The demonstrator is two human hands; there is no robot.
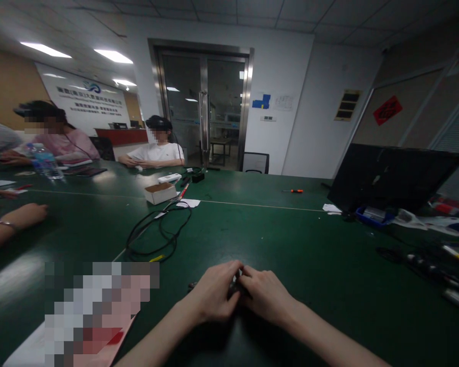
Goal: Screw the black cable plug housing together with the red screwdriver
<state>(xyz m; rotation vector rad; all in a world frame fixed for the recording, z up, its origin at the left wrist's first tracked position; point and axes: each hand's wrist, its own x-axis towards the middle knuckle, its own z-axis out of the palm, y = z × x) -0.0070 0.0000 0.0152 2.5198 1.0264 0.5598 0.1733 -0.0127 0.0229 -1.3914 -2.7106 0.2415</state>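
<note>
I see the left hand (218,291) and right hand (266,294) curled narrowly around a small dark object (234,290), mostly hidden between them. Beyond, leftward, I make out a looped black cable (145,253), then a box (160,194); farther rightward, a screwdriver (297,191).

Glass double doors (181,102) break the white wall (279,66) beyond a green table (252,229).

Office. Large green counter (275,234); black monitor (393,178); metal-framed glass double door (222,102); lettered wall sign (90,104) with logo (92,87); mesh-backed chair (255,162); ceiling light panels (113,56).
</note>
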